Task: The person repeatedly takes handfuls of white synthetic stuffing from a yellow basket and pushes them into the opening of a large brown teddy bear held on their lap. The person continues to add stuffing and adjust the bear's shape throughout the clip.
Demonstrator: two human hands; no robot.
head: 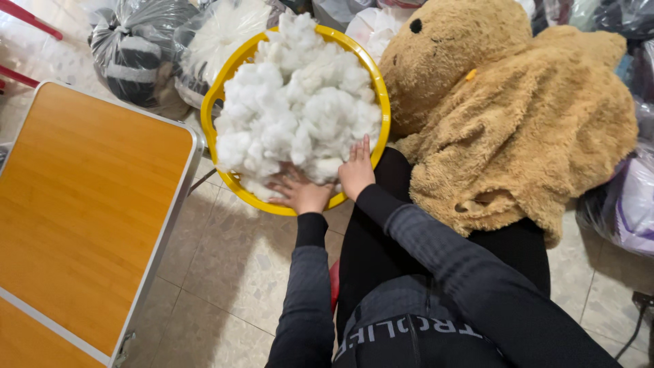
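A round yellow basin point(225, 75) is heaped with white fluffy stuffing point(300, 102). Both my hands reach into its near side. My left hand point(298, 191) lies low at the rim with its fingers pushed under the white stuffing. My right hand point(357, 169) rests beside it, fingers flat and together against the pile. A large tan plush bear point(518, 116) lies across my right leg, its head next to the basin. My sleeves are dark grey.
An orange folding table point(82, 204) with a metal edge stands at the left. Tied plastic bags point(136, 48) of stuffing and cloth sit behind the basin, more bags point(627, 197) at the right. The floor point(225, 272) is speckled tile.
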